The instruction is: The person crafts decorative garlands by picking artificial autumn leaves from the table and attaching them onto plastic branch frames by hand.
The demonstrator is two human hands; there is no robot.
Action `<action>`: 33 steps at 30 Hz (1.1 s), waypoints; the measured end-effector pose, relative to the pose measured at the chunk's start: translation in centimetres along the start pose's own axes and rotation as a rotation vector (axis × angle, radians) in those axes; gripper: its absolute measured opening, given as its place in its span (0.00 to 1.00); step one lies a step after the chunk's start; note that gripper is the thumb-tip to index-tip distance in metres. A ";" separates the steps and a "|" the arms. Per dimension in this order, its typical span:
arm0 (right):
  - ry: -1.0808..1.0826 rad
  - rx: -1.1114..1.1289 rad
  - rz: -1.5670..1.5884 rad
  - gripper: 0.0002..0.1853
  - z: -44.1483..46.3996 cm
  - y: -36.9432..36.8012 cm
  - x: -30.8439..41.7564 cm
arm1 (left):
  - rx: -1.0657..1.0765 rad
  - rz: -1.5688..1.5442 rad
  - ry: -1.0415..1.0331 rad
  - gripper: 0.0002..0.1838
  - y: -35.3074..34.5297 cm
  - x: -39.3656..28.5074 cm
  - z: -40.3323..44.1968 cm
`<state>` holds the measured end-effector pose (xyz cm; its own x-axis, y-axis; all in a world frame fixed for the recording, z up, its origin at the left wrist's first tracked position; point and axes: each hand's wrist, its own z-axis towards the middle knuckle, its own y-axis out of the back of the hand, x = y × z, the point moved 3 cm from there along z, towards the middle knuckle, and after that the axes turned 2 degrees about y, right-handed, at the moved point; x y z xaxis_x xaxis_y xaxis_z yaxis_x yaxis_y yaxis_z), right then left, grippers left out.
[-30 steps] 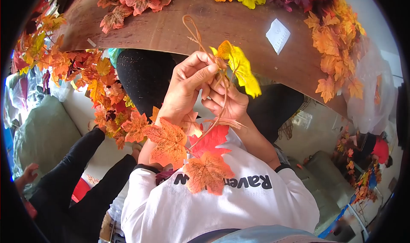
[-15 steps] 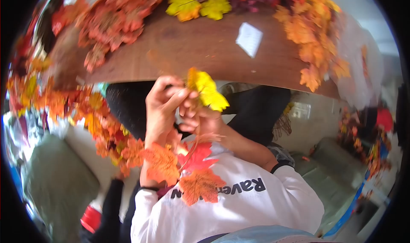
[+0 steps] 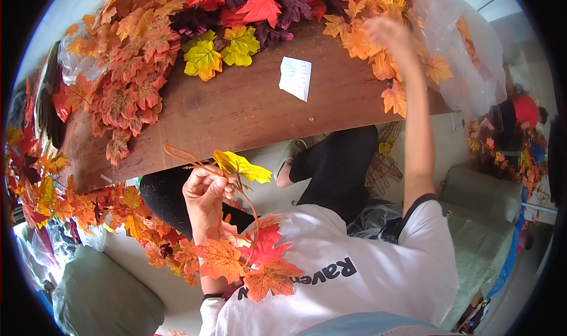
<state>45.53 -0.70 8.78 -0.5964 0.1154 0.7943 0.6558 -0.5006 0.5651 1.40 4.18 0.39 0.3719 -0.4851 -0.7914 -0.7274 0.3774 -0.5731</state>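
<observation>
My left hand (image 3: pixel 204 188) is closed around the brown stem of an artificial maple leaf garland. A yellow leaf (image 3: pixel 241 167) sticks out beside its fingers, and a bare loop of the stem (image 3: pixel 183 154) rises past them. Below the hand, the stem curves down to red and orange leaves (image 3: pixel 273 278) that hang before the white shirt. My right hand (image 3: pixel 387 33) is stretched out over the pile of orange maple leaves (image 3: pixel 360 42) at the table's far right. Its fingers are blurred, and I cannot make out whether they grip a leaf.
On the brown table (image 3: pixel 218 117) lie a paper slip (image 3: pixel 295 78), yellow leaves (image 3: pixel 204 58), rust-coloured leaves (image 3: pixel 139 91) and dark purple leaves (image 3: pixel 295 8). A clear plastic bag (image 3: pixel 463 58) sits at the right end. Leaf garlands (image 3: pixel 133 209) hang at the left, above a green-grey covered seat (image 3: pixel 106 294).
My right hand has left the stem and moved up and right to the orange leaves. My left hand keeps the garland, slightly lower and further left. The view has shifted.
</observation>
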 end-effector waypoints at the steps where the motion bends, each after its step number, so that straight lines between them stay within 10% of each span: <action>1: -0.034 -0.122 0.015 0.09 2.2 3.2 -2.9 | 0.019 0.005 0.006 0.07 0.1 0.0 0.0; 7: -0.335 -0.467 0.074 0.08 10.8 15.6 -15.2 | -0.027 0.082 0.007 0.06 0.1 0.3 0.2; 13: -0.202 -0.274 -0.647 0.13 15.1 13.9 -15.8 | -0.024 0.078 0.015 0.06 -0.5 0.8 1.3; 16: -0.165 -0.394 -0.525 0.12 17.9 14.7 -20.2 | -0.040 0.098 0.008 0.07 0.1 0.9 1.8; 21: -0.524 -0.543 -0.646 0.17 18.8 17.0 -19.4 | -0.057 0.127 0.022 0.08 -0.2 0.3 2.4; 33: -0.273 -0.355 -1.056 0.12 24.5 19.4 -25.9 | -0.096 0.064 0.043 0.12 -1.2 0.8 5.0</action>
<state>85.07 7.65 4.63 -0.6224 0.7827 0.0077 -0.3055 -0.2520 0.9182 5.42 7.25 -0.65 0.2990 -0.4965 -0.8149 -0.8016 0.3326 -0.4967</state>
